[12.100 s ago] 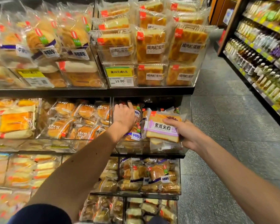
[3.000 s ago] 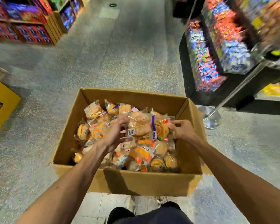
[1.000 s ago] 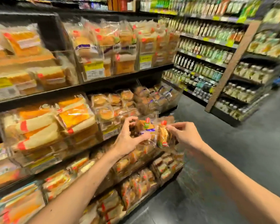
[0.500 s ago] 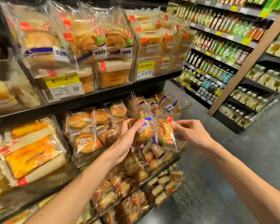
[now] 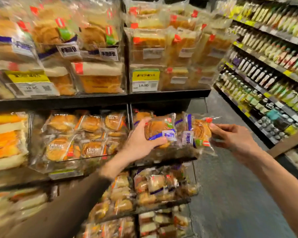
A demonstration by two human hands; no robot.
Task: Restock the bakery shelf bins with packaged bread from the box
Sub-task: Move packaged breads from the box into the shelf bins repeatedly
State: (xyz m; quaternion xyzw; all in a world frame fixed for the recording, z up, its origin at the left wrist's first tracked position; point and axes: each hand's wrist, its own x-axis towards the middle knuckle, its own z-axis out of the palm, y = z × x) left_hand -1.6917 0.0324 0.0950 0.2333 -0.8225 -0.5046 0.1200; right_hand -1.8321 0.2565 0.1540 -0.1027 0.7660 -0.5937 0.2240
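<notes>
Supermarket bakery shelving [image 5: 100, 100] is filling the view from seven round to one o'clock, its clear bins holding wrapped loaves and buns. A rack of bottles [image 5: 265, 69] is running along the aisle at two o'clock, and grey speckled floor [image 5: 230, 194] is showing at five o'clock. Motion blur is softening most of the labels.

Near the centre the left hand [image 5: 139, 143] is gripping a packaged bread [image 5: 159, 128], with the thumb under its lower edge and the fingers curled over the top; a blue stripe and a white label are facing out. Just at three o'clock of it the right hand [image 5: 234, 140] is pinching a second packet [image 5: 200, 133] by its right edge between thumb and fingertips. The two packets are sitting side by side, though the blur is hiding whether their wrappers are touching. Both are hanging in front of the right-hand middle-shelf bin [image 5: 170, 152], which is holding similar blue-striped packets.

At nine o'clock of the left hand a neighbouring bin [image 5: 41, 166] is holding round buns in orange-trimmed wrappers. At twelve o'clock a yellow price tag [image 5: 145, 78] is sitting on the front of a bin of sliced bread.
</notes>
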